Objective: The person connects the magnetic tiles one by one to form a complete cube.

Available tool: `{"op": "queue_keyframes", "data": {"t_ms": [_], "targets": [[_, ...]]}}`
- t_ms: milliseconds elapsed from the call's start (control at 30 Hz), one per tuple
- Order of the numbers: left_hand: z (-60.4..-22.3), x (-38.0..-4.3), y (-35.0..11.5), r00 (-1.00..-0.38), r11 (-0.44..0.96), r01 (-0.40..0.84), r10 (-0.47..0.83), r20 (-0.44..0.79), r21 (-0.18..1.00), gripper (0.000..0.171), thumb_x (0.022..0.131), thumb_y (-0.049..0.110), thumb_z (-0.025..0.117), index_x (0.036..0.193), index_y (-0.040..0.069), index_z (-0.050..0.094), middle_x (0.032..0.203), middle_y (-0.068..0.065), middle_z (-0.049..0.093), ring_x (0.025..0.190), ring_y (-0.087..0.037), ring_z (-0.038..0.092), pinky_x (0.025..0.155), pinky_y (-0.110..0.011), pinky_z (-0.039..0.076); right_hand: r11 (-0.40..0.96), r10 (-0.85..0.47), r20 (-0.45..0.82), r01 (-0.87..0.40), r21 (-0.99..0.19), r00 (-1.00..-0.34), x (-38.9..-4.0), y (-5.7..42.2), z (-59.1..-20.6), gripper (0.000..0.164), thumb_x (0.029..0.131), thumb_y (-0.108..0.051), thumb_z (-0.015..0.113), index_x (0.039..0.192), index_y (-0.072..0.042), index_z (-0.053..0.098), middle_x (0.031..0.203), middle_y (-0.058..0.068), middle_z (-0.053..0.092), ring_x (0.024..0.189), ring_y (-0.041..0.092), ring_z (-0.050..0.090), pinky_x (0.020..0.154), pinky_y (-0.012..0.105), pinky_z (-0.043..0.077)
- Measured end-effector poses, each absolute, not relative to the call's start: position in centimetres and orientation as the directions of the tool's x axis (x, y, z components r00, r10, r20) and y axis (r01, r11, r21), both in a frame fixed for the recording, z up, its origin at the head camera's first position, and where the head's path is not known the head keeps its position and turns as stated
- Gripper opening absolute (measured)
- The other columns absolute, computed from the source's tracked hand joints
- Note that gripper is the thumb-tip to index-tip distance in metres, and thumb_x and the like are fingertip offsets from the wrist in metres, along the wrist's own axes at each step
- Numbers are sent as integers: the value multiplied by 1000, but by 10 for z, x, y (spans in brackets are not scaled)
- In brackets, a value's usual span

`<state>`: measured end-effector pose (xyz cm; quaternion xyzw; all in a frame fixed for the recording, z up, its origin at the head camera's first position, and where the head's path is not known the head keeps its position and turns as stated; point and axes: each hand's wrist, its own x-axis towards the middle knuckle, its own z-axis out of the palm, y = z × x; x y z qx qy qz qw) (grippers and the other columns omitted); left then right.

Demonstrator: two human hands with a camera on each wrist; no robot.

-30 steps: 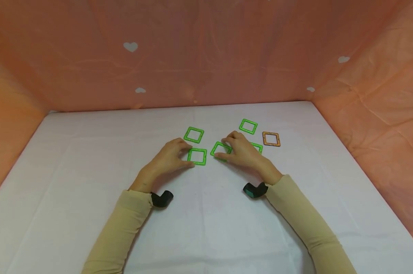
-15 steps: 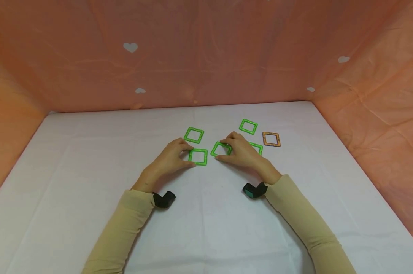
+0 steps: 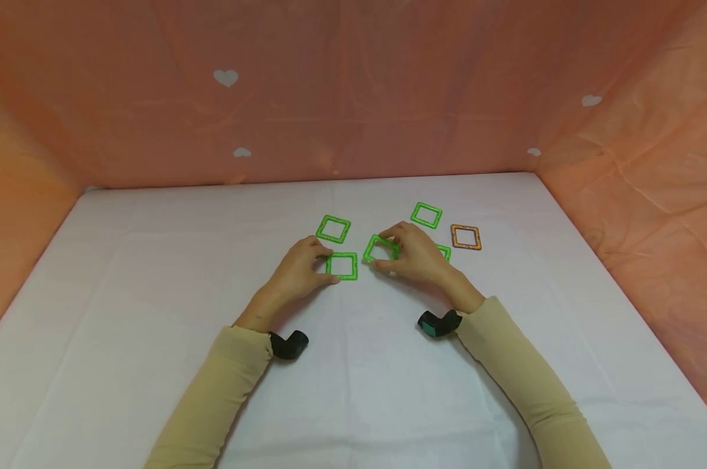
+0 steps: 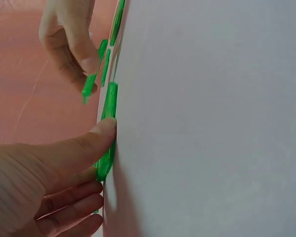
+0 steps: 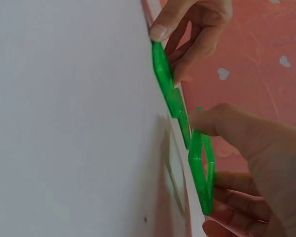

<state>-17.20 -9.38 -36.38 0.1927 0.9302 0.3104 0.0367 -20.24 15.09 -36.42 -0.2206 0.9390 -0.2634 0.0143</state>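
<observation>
Left hand point(image 3: 301, 267) pinching a square green frame point(image 3: 355, 266) on the white cloth point(image 3: 342, 391), right hand point(image 3: 415, 255) pinching a second green frame point(image 3: 370, 247), lifted, tilted, just beside it; I'd say that tilt risks edges meeting crooked.

Hand access is available over the table point(image 3: 365, 397) between the person's sleeves point(image 3: 213, 391), but the green square point(image 3: 355, 266) in the left hand point(image 3: 297, 268) and a second green square point(image 3: 369, 248) in the right hand point(image 3: 415, 255) leave a narrow gap.

beige long sleeves point(image 3: 213, 397) | black wrist devices point(image 3: 290, 346) | right: teal patch point(image 3: 428, 329)
</observation>
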Motion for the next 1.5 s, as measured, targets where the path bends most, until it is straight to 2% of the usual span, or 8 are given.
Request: {"op": "queue_keyframes", "data": {"t_ms": [400, 733, 933, 1133, 1500], "targets": [[-363, -171, -89, -940, 775, 289, 340, 16, 562, 56, 77, 22, 81, 122, -5, 62, 123, -16, 57, 117, -30, 51, 102, -42, 40, 636, -424, 182, -434, -638, -887, -202, 150, -364, 53, 76, -26, 81, 119, 0, 64, 111, 14, 66, 100, 26, 60, 87, 40, 50], [-366, -172, -90, -940, 773, 297, 339, 31, 561, 56, 76, 24, 82, 120, -5, 63, 121, -16, 58, 117, -31, 52, 102, -42, 40, 511, -386, 233, -417, -751, -893, -202, 147, -363, 54, 77, -13, 79, 125, 2, 60, 115, 18, 66, 102, 29, 63, 86, 41, 52], [-365, -171, -91, -941, 771, 304, 335, 50, 560, 57, 75, 25, 83, 119, -5, 63, 119, -17, 59, 114, -31, 53, 101, -43, 41, 472, -388, 232, -408, -781, -892, -203, 146, -363, 59, 77, -8, 79, 129, 5, 54, 113, 22, 65, 104, 33, 64, 86, 43, 52], [-366, -171, -91, -938, 766, 316, 340, 64, 559, 57, 74, 25, 83, 118, -6, 64, 118, -17, 59, 113, -32, 53, 99, -43, 41, 411, -429, 226, -412, -813, -874, -205, 146, -366, 66, 77, -2, 76, 136, 3, 48, 118, 23, 63, 108, 34, 62, 89, 43, 52], [-364, -173, -89, -938, 766, 318, 341, 67, 559, 56, 73, 25, 84, 116, -6, 64, 118, -17, 60, 113, -32, 54, 99, -43, 42, 384, -505, 221, -447, -808, -834, -206, 147, -370, 62, 78, -3, 75, 134, 2, 49, 123, 20, 60, 113, 32, 60, 95, 44, 48]]}}
